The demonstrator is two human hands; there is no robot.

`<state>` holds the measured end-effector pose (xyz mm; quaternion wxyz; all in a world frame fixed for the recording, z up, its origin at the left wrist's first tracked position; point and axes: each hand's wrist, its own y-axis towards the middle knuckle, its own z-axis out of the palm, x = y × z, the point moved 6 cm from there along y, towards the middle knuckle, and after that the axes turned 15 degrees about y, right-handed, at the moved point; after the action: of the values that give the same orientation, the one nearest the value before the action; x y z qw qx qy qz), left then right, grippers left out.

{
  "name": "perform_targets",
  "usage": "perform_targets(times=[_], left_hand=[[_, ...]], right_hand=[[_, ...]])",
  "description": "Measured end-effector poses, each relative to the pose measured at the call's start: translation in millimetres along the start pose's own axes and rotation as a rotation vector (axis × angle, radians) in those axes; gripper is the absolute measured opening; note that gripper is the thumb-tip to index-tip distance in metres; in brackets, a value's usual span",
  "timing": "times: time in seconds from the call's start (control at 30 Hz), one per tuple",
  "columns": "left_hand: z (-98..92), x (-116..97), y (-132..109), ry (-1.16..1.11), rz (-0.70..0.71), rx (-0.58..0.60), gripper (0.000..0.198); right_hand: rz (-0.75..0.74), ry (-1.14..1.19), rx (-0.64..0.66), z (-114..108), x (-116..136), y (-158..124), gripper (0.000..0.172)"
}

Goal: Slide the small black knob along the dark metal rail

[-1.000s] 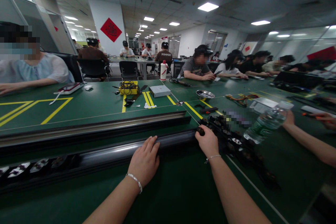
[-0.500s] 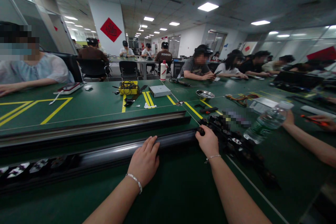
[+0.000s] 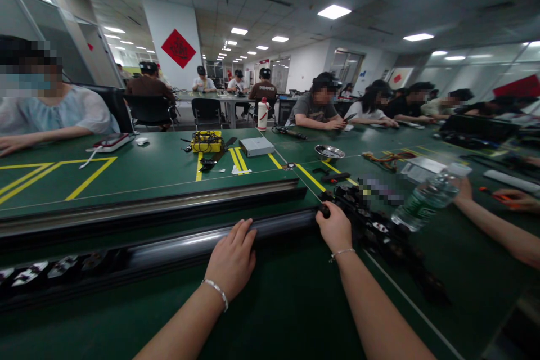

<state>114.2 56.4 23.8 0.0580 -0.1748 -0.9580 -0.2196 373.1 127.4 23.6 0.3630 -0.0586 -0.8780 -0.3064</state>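
A long, glossy black tube (image 3: pixel 169 247) lies across the green table in front of me. My left hand (image 3: pixel 233 261) rests flat on it, fingers stretched out and close together. At the tube's right end, my right hand (image 3: pixel 335 228) is closed with its fingertips around a small dark round part (image 3: pixel 324 211). Whether that part sits inside the tube's end cannot be made out. Near the tube's left end, several dark parts with shiny faces (image 3: pixel 63 266) line up in a row. Right of my right hand lies a pile of dark linked parts (image 3: pixel 379 230).
Behind the tube runs a long metal rail (image 3: pixel 169 205). A water bottle (image 3: pixel 428 197) stands tilted at right, near a co-worker's arm (image 3: pixel 498 225). Farther back are a metal bowl (image 3: pixel 329 152), a grey box (image 3: pixel 256 147) and a yellow block with cables (image 3: pixel 206 140).
My two hands and the tube stay practically where they were. At the far right, a co-worker's hand with an orange-handled tool has shifted slightly.
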Motion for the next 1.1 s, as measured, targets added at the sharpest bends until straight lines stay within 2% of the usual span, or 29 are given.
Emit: perform_targets(times=[0.4, 0.77, 1.1], left_hand=[[0.3, -0.4, 1.0, 0.002, -0.001, -0.022, 0.04], [1.0, 0.1, 0.6, -0.002, -0.002, 0.01, 0.041], [0.3, 0.1, 0.3, -0.011, 0.001, -0.02, 0.04]], right_hand=[[0.028, 0.003, -0.005, -0.4, -1.0, -0.2, 0.037], [0.049, -0.023, 0.005, -2.5, 2.6, -0.6, 0.038], [0.043, -0.01, 0.004, -2.9, 2.0, -0.8, 0.039]])
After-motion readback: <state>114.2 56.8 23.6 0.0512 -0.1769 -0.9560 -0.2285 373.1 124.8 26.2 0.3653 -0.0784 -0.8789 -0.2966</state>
